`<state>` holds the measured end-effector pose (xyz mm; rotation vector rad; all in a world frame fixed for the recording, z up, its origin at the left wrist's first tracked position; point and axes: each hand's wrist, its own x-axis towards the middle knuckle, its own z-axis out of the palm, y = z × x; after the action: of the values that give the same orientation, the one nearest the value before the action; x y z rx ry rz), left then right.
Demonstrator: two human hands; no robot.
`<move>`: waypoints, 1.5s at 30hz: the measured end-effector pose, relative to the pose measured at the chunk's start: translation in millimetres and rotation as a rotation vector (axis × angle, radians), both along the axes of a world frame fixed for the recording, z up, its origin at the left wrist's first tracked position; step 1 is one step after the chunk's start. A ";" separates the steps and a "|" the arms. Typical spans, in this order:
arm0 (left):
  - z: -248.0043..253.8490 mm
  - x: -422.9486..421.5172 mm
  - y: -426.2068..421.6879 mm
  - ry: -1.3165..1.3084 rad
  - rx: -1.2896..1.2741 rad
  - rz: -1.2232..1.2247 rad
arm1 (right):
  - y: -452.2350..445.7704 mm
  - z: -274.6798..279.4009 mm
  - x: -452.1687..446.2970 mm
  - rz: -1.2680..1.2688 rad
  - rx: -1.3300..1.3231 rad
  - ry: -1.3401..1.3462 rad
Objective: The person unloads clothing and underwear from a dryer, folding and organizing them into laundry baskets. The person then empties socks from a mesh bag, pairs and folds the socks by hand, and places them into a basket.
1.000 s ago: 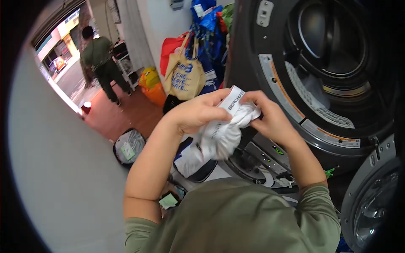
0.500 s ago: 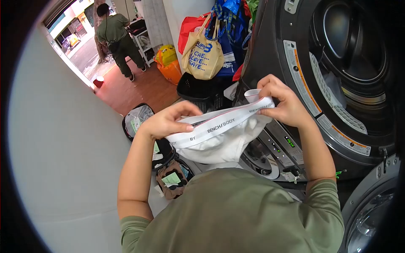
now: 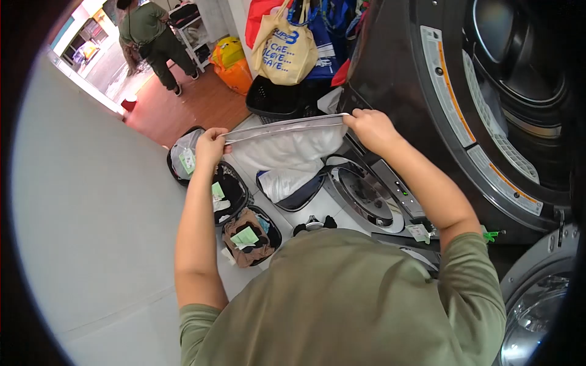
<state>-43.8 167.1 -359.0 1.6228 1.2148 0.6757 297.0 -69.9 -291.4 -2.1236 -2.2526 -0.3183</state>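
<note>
A pair of white briefs [image 3: 284, 146] hangs in the air, its waistband pulled nearly straight between my hands. My left hand [image 3: 212, 145] pinches one end of the band, thumb and fingers closed on it. At the other end my right hand [image 3: 371, 128] grips the band the same way, higher up and beside the dark dryer. The fabric droops below the band, and the lettering on the elastic cannot be read now. Under the briefs, a basket with white cloth [image 3: 292, 186] and dark cloth in it stands on the floor.
Tagged laundry baskets [image 3: 247, 236] stand at my left. An open dryer [image 3: 400, 79] rises on the right, above a round washer door [image 3: 366, 190]. Beyond are a black basket [image 3: 278, 100], hanging bags [image 3: 284, 52], an orange bag [image 3: 235, 74] and a person [image 3: 152, 39] near the doorway.
My hands have moved apart and stretched the waistband from slack and folded to taut. The printed lettering has gone from sight. My view has shifted, showing more of the floor and the basket below.
</note>
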 end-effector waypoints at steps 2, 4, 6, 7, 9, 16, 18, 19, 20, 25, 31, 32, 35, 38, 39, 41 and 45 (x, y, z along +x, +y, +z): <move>-23.7 2.8 4.2 -0.166 -0.023 0.094 | 12.1 -38.0 1.8 -0.005 0.087 -0.026; -44.4 -2.3 -7.1 -0.095 0.051 0.055 | 15.8 -72.6 -4.0 -0.013 0.078 -0.008; -82.7 -13.5 -22.6 0.112 0.146 0.075 | 9.8 -111.2 -10.5 -0.011 0.056 0.018; -101.0 -20.6 -32.5 0.224 0.318 0.005 | 5.1 -133.6 -13.4 0.000 0.022 0.027; -150.4 -32.9 -61.8 0.294 0.429 -0.100 | -14.3 -194.1 -16.3 0.002 -0.099 0.056; -354.5 -107.3 -136.0 0.420 0.286 -0.532 | -64.1 -71.7 -51.9 0.171 -0.413 0.329; -314.7 -114.5 -144.5 0.552 -0.240 -0.598 | -68.9 55.6 -16.5 0.207 0.179 0.268; -334.7 -132.1 -145.9 0.481 -0.251 -0.627 | -73.0 125.0 5.5 0.197 0.443 0.104; -348.9 -136.6 -140.2 0.414 -0.265 -0.652 | -78.3 171.4 27.9 0.073 0.540 0.020; -341.9 -116.4 -135.8 0.468 -0.112 -0.485 | -135.1 244.7 234.2 -0.691 0.248 0.077; -235.0 -46.1 -145.8 0.426 -0.140 -0.517 | -147.5 115.0 338.6 -1.040 -0.531 0.263; -234.9 -42.5 -147.0 0.409 -0.121 -0.561 | -136.3 118.1 338.7 -1.002 -0.537 0.095; -226.0 -45.7 -141.6 0.454 -0.025 -0.752 | -144.9 172.0 319.3 -1.156 -0.039 0.061; -226.9 -46.6 -137.4 0.407 -0.041 -0.801 | -194.2 233.2 291.4 -1.018 0.909 0.518; -202.3 -38.4 -137.9 0.402 -0.056 -0.766 | -186.5 254.3 233.2 -0.941 1.174 0.691; -138.2 -3.3 -143.4 0.350 -0.060 -0.728 | -209.5 275.7 212.1 -0.552 1.201 0.811; -20.7 119.4 -158.2 -0.159 0.359 -0.920 | -189.5 317.1 91.1 0.080 1.057 0.948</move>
<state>75.6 8.9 -379.7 2.1226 0.1459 0.4103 388.0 -259.4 25.7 -1.1938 -1.1710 -0.2968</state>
